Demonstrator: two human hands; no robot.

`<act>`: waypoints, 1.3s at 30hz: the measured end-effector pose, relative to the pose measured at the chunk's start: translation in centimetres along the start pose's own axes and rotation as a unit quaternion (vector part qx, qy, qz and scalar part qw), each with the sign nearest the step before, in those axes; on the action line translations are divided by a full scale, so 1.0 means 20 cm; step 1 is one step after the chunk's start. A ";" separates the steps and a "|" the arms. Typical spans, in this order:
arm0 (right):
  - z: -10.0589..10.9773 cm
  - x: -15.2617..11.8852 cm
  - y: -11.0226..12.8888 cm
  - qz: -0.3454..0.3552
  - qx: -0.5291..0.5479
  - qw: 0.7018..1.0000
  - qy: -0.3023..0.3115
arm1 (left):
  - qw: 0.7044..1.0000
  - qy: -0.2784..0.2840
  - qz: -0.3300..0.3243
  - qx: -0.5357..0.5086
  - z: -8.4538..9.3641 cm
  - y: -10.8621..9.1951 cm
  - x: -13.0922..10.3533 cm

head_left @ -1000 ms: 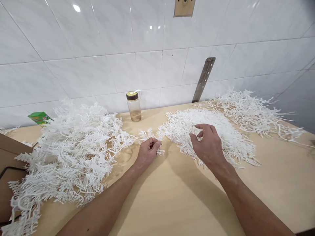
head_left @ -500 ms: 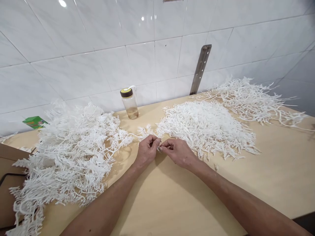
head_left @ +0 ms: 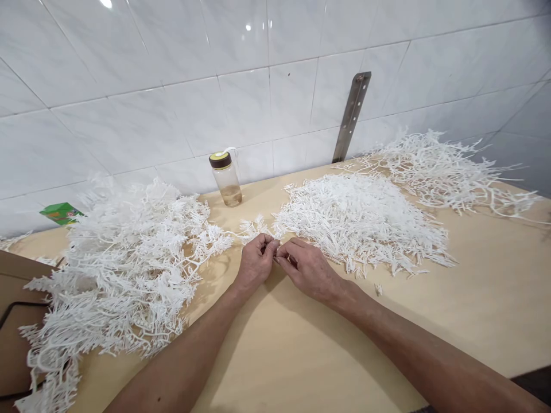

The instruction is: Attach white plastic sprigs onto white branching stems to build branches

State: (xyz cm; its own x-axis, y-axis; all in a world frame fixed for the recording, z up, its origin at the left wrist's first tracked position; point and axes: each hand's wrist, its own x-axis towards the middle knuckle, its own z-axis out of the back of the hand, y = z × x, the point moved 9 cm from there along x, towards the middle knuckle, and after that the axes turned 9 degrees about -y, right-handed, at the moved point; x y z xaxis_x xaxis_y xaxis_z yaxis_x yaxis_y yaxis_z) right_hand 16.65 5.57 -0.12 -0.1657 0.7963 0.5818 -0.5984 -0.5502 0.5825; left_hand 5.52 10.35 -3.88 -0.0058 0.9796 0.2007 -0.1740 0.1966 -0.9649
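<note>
Left hand point(head_left: 256, 261) pinches a white branched sprig point(head_left: 257, 228), frame centre; right hand point(head_left: 307, 267) pinches alongside, contents hidden. Keep left grip steady.

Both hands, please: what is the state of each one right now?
Left hand: closed in a pinch; anything held cannot be made out.
Right hand: closed in a pinch beside it; anything held is hidden.

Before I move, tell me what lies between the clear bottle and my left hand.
In the head view: tabletop nearest the clear bottle, then a tuft of white branching strands nearer your left hand.
</note>
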 end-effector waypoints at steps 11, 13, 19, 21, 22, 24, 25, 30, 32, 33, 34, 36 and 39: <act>0.00 -0.03 0.10 0.010 0.082 0.996 0.040 | 0.998 -0.041 0.024 -0.042 0.06 0.03 0.03; 0.10 0.01 -0.02 -0.038 0.034 0.999 -0.015 | 0.997 -0.046 0.030 -0.049 0.06 0.04 0.03; 0.46 0.05 -0.26 -0.130 -0.141 0.959 -0.208 | 0.997 -0.025 0.038 -0.056 0.03 0.03 0.02; 0.38 0.04 -0.28 -0.173 -0.089 0.971 -0.140 | 0.998 -0.026 0.034 -0.052 0.03 0.02 0.02; 0.30 0.04 -0.28 -0.194 -0.047 0.976 -0.086 | 0.998 -0.028 0.029 -0.049 0.04 0.02 0.02; 0.14 0.01 -0.23 -0.219 0.026 0.975 0.000 | 0.998 -0.031 0.018 -0.041 0.04 0.02 0.02; 0.08 0.00 -0.21 -0.229 0.048 0.972 0.022 | 0.999 -0.033 0.013 -0.037 0.04 0.02 0.02; -0.10 -0.04 -0.15 -0.268 0.127 0.949 0.104 | 0.999 -0.032 0.001 -0.015 0.04 0.03 0.03; -0.11 -0.04 -0.15 -0.270 0.141 0.947 0.107 | 0.999 -0.032 0.002 -0.009 0.04 0.03 0.03; -0.11 -0.03 -0.16 -0.268 0.141 0.947 0.105 | 0.999 -0.032 0.003 -0.008 0.04 0.03 0.03; -0.11 -0.03 -0.16 -0.264 0.139 0.949 0.101 | 0.999 -0.032 0.004 -0.009 0.04 0.02 0.02; -0.11 -0.02 -0.16 -0.250 0.134 0.955 0.092 | 0.999 -0.031 0.006 -0.011 0.04 0.01 0.02; -0.10 -0.01 -0.16 -0.215 0.107 0.968 0.072 | 0.999 -0.033 0.006 -0.012 0.03 -0.01 0.01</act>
State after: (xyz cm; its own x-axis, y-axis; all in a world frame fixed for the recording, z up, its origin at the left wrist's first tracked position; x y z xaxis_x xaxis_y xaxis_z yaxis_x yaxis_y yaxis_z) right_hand 17.06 7.60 -3.23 -0.0542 0.9815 0.1835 -0.4619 -0.1876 0.8668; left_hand 4.88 10.55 -3.53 -0.0723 0.9774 0.1984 -0.1494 0.1861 -0.9711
